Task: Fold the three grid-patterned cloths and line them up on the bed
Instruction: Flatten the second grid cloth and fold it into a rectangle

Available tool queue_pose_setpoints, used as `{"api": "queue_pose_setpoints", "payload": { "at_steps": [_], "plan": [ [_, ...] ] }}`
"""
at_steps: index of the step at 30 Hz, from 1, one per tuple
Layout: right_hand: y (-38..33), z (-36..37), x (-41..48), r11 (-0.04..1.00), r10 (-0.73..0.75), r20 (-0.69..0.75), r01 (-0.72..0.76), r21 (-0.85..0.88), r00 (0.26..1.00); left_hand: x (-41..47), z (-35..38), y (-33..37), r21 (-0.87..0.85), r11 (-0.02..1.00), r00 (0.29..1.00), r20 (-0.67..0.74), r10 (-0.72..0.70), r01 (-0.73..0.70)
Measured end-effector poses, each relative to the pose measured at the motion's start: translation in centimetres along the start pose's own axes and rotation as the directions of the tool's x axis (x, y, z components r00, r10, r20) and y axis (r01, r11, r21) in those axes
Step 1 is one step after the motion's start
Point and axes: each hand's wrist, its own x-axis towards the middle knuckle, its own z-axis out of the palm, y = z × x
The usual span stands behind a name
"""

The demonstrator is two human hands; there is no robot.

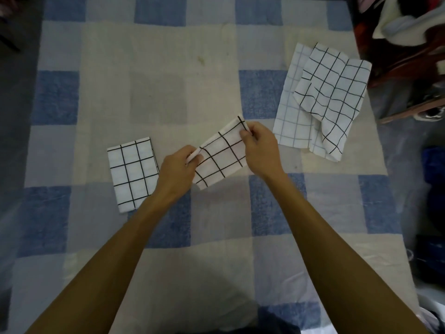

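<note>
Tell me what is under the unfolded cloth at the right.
Only the checked bedsheet shows around the unfolded cloth. Its dark-lined flap covers its paler part; anything beneath is hidden.

Messy heap of white and light-blue clothes point(407, 25) dumped top right, up against some reddish-brown wooden furniture point(407, 61). Further down the right edge, a dark blue bundle point(433, 165), too blurry to tell what. Dark floor point(14, 104) along the left.
</note>
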Motion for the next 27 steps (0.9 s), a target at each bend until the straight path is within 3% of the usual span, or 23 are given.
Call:
{"api": "queue_pose_setpoints", "payload": {
  "at_steps": [6,11,15,27],
  "plan": [
    [-0.8,-1.1,-0.9,0.994,0.024,-0.027,-0.021,0.105,0.999,0.6,-1.3,1.7,-0.084,0.995,0.997,-0.055,0.054,-0.059],
    [-0.7,-1.6,-1.1,0.914,0.258,-0.04,-0.231,0.334,0.965,0.3,-1.8,2.9,-0.431,0.902,0.973,-0.206,-0.104,0.005],
    [-0.7,-1.6,-1.2,0.84,0.342,0.012,-0.311,0.444,0.94,0.5,-1.4,3.2,-0.527,0.847,0.964,-0.177,-0.196,0.075],
    [-0.7,-1.4,-1.2,0.824,0.362,0.046,-0.342,0.451,0.931,1.5,-1.6,3.0,-0.433,0.898,0.971,-0.175,-0.165,0.075]
  ]
}}
